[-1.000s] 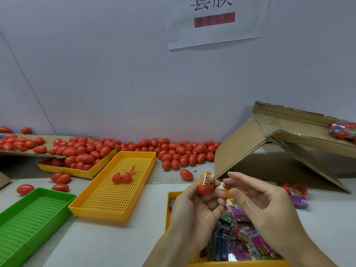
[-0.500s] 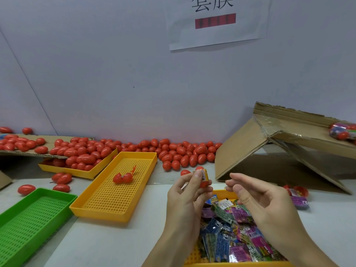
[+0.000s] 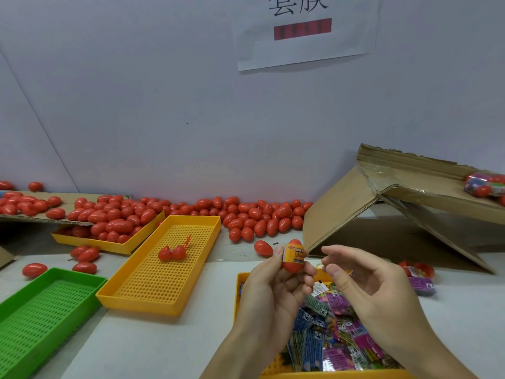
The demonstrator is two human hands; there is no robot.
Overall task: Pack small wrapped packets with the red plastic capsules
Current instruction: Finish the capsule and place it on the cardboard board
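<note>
White tabletop [image 3: 164, 343]; left hand [image 3: 269, 291] pinches a packet-wrapped red capsule [image 3: 293, 257], right hand [image 3: 366, 285] loose, empty. Loose pinch could drop it.

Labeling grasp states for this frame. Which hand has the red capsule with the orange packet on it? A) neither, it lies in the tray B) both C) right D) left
D: the left hand pinches the red capsule at its fingertips with the orange packet against it, while the right hand hovers beside it, fingers loosely curled and holding nothing.
</note>
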